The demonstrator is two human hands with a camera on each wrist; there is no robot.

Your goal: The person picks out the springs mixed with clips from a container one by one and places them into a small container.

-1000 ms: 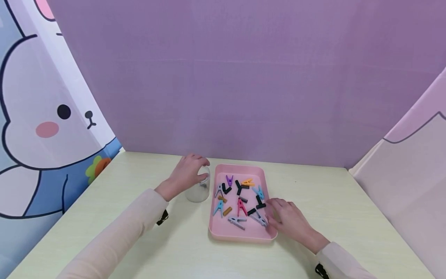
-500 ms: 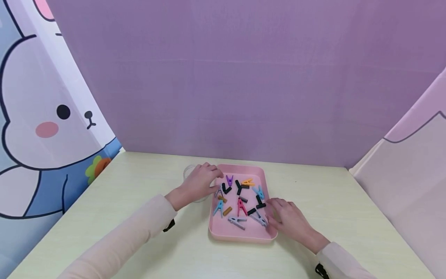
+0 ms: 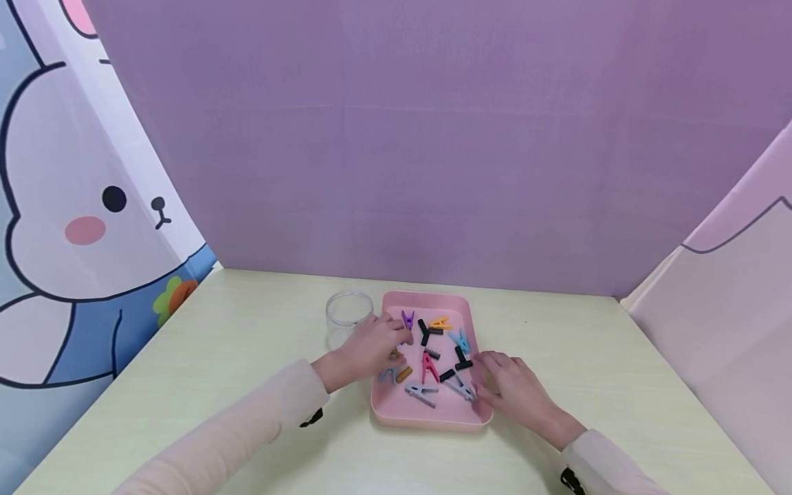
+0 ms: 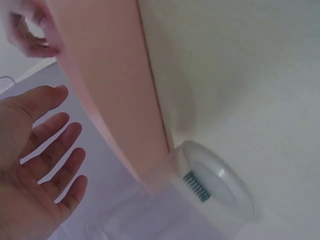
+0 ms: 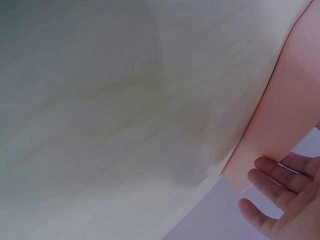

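My left hand [image 3: 374, 344] hovers over the left part of a pink tray [image 3: 427, 417], fingers spread and loosely bent, covering some pieces; nothing shows in it in the left wrist view. My right hand [image 3: 516, 388] rests at the tray's right rim, fingers nearly straight. In the tray lie small clips: purple [image 3: 408, 320], yellow [image 3: 441, 323], red [image 3: 429, 366], blue [image 3: 460, 340] and grey [image 3: 422, 394]. Black pieces [image 3: 423, 332], a brown piece [image 3: 404, 375] and a dark spring [image 3: 432, 354] lie among them. Left of the tray stands a clear jar [image 3: 349, 307], with a dark spring [image 4: 197, 186] inside.
The pale tabletop [image 3: 619, 392] extends around the tray and jar. A purple cloth backdrop [image 3: 433, 137] rises behind it. Printed cartoon cloth [image 3: 93, 206] hangs at the left, and a pale panel [image 3: 730, 302] at the right.
My left hand has moved from the jar's top, rightward and nearer, to over the tray's left side. The jar's mouth now shows. My right hand stays at the tray rim.
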